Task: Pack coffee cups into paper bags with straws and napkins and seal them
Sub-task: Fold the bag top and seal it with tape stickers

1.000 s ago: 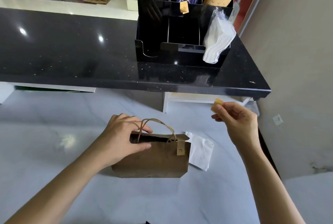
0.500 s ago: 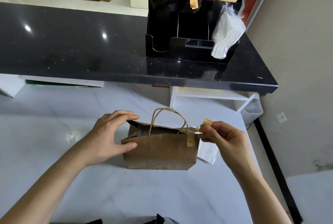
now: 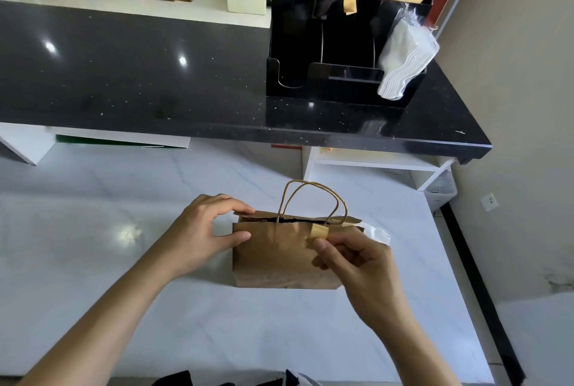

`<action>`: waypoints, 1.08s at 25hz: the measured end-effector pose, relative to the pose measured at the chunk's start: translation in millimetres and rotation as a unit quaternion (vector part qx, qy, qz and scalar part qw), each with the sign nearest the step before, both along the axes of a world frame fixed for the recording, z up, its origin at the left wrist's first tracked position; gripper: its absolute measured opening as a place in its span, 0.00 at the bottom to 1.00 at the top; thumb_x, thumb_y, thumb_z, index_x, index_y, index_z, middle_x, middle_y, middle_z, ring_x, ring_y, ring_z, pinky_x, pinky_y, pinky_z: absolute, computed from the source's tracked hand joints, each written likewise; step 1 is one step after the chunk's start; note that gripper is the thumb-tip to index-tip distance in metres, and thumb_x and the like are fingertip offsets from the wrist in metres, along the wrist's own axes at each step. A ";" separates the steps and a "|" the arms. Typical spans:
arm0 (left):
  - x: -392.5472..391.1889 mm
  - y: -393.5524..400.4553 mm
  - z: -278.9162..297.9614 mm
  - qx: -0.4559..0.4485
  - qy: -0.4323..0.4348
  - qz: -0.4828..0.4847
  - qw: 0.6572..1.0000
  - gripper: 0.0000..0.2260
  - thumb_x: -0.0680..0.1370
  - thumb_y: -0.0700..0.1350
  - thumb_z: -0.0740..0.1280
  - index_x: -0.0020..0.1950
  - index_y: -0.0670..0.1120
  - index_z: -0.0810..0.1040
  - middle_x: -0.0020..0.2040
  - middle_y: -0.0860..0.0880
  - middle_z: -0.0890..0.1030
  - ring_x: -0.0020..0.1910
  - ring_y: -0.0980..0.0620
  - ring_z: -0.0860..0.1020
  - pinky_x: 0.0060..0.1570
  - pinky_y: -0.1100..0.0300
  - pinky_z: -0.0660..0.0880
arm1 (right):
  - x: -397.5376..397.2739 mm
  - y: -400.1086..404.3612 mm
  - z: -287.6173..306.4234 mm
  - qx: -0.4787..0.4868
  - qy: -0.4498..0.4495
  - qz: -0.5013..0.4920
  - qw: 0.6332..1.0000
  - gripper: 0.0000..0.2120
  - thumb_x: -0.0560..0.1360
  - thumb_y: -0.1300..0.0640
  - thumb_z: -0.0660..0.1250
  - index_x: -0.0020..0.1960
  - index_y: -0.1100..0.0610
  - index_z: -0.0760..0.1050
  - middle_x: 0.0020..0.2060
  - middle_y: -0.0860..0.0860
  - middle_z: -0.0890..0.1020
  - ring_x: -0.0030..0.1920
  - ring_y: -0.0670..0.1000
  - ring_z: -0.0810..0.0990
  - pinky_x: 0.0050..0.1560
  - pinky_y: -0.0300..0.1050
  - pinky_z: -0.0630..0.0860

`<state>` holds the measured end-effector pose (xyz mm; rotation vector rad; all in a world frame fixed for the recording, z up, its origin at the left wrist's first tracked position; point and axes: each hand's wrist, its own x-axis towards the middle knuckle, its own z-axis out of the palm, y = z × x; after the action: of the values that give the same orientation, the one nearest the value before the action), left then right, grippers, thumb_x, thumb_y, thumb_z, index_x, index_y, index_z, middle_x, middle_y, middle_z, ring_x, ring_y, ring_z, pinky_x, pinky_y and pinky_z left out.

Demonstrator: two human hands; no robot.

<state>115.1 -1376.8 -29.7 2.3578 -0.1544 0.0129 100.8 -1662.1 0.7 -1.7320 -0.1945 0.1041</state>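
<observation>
Right hand [image 3: 354, 264] pinches sticker [image 3: 319, 233] — bag [image 3: 279, 258] upright.

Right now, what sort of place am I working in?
Probably a café takeaway counter: a black organizer with packed napkins sits on the dark counter, and a brown paper bag stands below.

1. The brown paper bag [image 3: 279, 258] hides its contents; its right face lies behind the right hand [image 3: 357, 264].
2. The white paper sheet [image 3: 377, 234] shows only a corner.
3. Dark items [image 3: 223, 381] are cropped by the bottom edge.
</observation>
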 end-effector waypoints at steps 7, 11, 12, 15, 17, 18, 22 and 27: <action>-3.0 0.1 -6.7 -0.045 -0.036 0.013 0.998 0.10 0.73 0.50 0.78 0.54 0.57 0.87 0.55 0.62 0.83 0.59 0.60 0.77 0.60 0.66 0.70 | -1.6 43.9 -11.3 -0.027 -0.072 0.002 0.997 0.02 0.77 0.54 0.76 0.47 0.47 0.86 0.34 0.47 0.83 0.29 0.49 0.79 0.34 0.37 0.73; -5.6 -0.2 -9.7 -0.066 -0.040 0.021 0.997 0.11 0.73 0.49 0.78 0.53 0.61 0.86 0.55 0.63 0.83 0.60 0.58 0.78 0.59 0.68 0.71 | 0.5 59.0 -14.9 -0.041 -0.083 0.023 0.995 0.02 0.78 0.53 0.74 0.49 0.45 0.84 0.30 0.43 0.80 0.26 0.48 0.79 0.32 0.35 0.71; -5.9 -0.6 -9.8 -0.069 -0.043 0.023 0.996 0.12 0.72 0.49 0.78 0.53 0.62 0.85 0.55 0.64 0.83 0.59 0.58 0.78 0.59 0.68 0.71 | 1.0 61.6 -15.3 -0.046 -0.079 0.029 0.995 0.02 0.78 0.52 0.74 0.49 0.45 0.84 0.29 0.42 0.80 0.26 0.48 0.79 0.32 0.33 0.70; -6.1 0.0 -10.8 -0.076 -0.056 0.029 0.995 0.14 0.71 0.47 0.80 0.52 0.62 0.84 0.53 0.67 0.82 0.58 0.60 0.78 0.58 0.67 0.73 | 3.5 70.9 -15.8 -0.058 -0.060 0.024 0.996 0.05 0.79 0.52 0.74 0.49 0.41 0.84 0.27 0.44 0.79 0.25 0.46 0.78 0.32 0.32 0.69; -6.0 -0.1 -11.1 -0.075 -0.059 0.033 0.995 0.14 0.70 0.46 0.81 0.52 0.59 0.85 0.53 0.66 0.83 0.57 0.61 0.78 0.58 0.65 0.74 | 5.1 78.0 -16.0 -0.068 -0.044 0.008 0.997 0.11 0.78 0.53 0.74 0.48 0.35 0.82 0.26 0.45 0.80 0.25 0.47 0.78 0.32 0.33 0.70; -5.9 -0.3 -11.1 -0.074 -0.059 0.033 0.995 0.14 0.70 0.45 0.81 0.52 0.58 0.85 0.53 0.66 0.83 0.57 0.61 0.78 0.58 0.64 0.74 | 5.8 81.1 -17.3 -0.071 -0.039 -0.003 0.997 0.12 0.79 0.53 0.74 0.47 0.34 0.82 0.26 0.44 0.80 0.25 0.47 0.78 0.32 0.33 0.70; -7.2 -0.3 -10.5 -0.080 -0.048 0.045 0.995 0.16 0.70 0.45 0.81 0.55 0.56 0.84 0.52 0.64 0.83 0.57 0.59 0.78 0.58 0.57 0.76 | 7.6 90.4 -23.1 -0.075 -0.023 -0.048 0.996 0.07 0.78 0.53 0.74 0.46 0.39 0.84 0.28 0.40 0.80 0.24 0.47 0.78 0.30 0.32 0.68; -6.8 -2.6 -5.8 -0.081 -0.045 0.033 0.995 0.22 0.72 0.45 0.80 0.62 0.57 0.78 0.56 0.65 0.81 0.59 0.57 0.78 0.61 0.52 0.75 | 11.8 95.6 -28.7 -0.095 -0.018 -0.059 0.994 0.04 0.78 0.52 0.74 0.49 0.42 0.85 0.36 0.42 0.83 0.30 0.48 0.77 0.33 0.41 0.72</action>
<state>108.4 -1379.4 -35.5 2.2009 -0.1161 0.1585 112.6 -1566.5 -28.0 -1.9320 -0.1104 0.0046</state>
